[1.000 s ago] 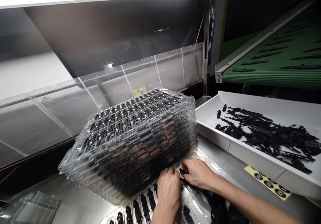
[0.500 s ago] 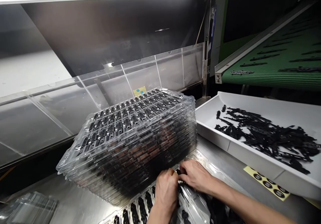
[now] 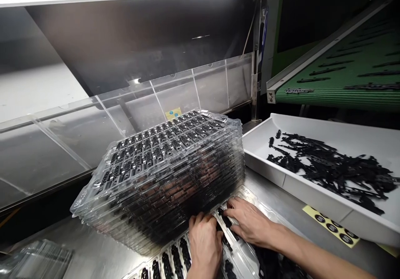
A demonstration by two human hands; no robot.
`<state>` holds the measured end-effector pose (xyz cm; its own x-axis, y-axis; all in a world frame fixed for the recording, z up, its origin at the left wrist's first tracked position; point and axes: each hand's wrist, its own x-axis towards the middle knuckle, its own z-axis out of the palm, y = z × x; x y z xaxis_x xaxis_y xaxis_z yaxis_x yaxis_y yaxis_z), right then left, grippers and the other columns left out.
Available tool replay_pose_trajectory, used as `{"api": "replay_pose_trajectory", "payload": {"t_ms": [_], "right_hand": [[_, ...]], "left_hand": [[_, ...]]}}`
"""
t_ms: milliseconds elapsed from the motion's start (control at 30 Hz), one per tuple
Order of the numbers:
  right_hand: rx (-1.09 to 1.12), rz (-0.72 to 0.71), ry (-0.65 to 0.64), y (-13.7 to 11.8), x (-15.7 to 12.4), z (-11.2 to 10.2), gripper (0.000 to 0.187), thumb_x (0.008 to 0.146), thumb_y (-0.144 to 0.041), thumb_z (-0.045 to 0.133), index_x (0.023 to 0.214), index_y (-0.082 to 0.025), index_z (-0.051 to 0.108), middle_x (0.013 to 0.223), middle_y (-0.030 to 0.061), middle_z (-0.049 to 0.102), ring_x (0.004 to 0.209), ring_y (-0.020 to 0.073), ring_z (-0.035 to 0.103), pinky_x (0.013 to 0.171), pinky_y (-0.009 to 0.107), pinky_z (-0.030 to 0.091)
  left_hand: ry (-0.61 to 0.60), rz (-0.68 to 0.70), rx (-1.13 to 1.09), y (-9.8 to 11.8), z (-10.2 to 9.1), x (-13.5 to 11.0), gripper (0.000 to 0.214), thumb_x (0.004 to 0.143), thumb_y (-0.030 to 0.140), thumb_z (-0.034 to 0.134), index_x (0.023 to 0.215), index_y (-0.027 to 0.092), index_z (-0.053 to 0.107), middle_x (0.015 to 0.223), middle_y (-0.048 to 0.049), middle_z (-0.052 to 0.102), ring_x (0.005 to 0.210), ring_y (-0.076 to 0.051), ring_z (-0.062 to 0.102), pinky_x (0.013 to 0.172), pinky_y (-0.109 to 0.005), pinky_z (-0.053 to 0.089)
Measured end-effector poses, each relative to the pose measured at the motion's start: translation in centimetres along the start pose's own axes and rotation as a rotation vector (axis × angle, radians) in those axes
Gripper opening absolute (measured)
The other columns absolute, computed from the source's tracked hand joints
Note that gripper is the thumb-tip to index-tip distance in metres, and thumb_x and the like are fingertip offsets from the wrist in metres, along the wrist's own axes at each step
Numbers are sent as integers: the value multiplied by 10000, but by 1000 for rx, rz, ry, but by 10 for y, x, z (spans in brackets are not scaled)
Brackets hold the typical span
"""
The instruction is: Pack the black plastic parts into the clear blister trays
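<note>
A clear plastic tray (image 3: 246,193) lies in front of me, its slots filled in part with narrow black plastic parts (image 3: 167,264). My left hand (image 3: 204,243) is over the tray's middle, fingers curled down; what lies under them is mostly hidden. Just to its right, my right hand (image 3: 251,222) has its thumb and fingers bent around a black plastic part (image 3: 226,220) in a slot near the far edge. Below the right wrist, loose black parts (image 3: 275,264) form a dark heap. A tall stack of filled clear trays (image 3: 184,179) stands directly behind.
At right, a white bin (image 3: 289,183) holds many black parts. A yellow sticker sheet (image 3: 331,227) sits by its near side. Beyond it, a green conveyor belt (image 3: 337,79) carries long parts. Clear plastic packs (image 3: 36,260) lie lower left on the metal table (image 3: 93,245).
My hands, close together before, have drawn slightly apart. The left has shifted a little left with its fingers spread more, and a black part now shows in the slot by my right fingers.
</note>
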<state>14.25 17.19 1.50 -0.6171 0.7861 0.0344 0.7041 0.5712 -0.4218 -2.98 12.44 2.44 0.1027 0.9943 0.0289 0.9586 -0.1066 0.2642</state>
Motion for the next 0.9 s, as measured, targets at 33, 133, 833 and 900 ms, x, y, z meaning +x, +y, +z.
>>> {"api": "replay_pose_trajectory", "payload": {"t_ms": [33,133,833,900], "right_hand": [[-9,-14,4,0,0,1,285,747,-193,569,1016,-195,662,1056,111,578,991,281,519,876,402,417],[-31,-53,14,1,-2,0,311,746,-203,571,1050,-204,639,1087,107,561,990,281,502,880,420,415],[120,26,-181,11,-68,-54,239,767,-125,572,951,-252,658,964,30,621,970,236,535,859,367,391],[124,17,-156,11,-72,-53,195,810,-118,540,908,-244,653,934,26,622,949,222,532,832,349,392]], "left_hand": [[-2,-8,-7,0,2,-2,232,792,183,523,952,224,686,1097,-13,702,1161,-273,528,1038,-466,313],[-17,-35,-14,3,6,-4,321,827,180,472,1081,217,665,1208,-18,663,1243,-280,469,1080,-462,269],[-38,-13,162,10,1,3,323,845,221,391,995,152,668,1073,-115,640,1021,-301,541,931,-468,366],[-55,-21,145,8,-3,6,307,834,229,404,963,163,675,1067,-108,646,1019,-300,548,891,-445,394]]}}
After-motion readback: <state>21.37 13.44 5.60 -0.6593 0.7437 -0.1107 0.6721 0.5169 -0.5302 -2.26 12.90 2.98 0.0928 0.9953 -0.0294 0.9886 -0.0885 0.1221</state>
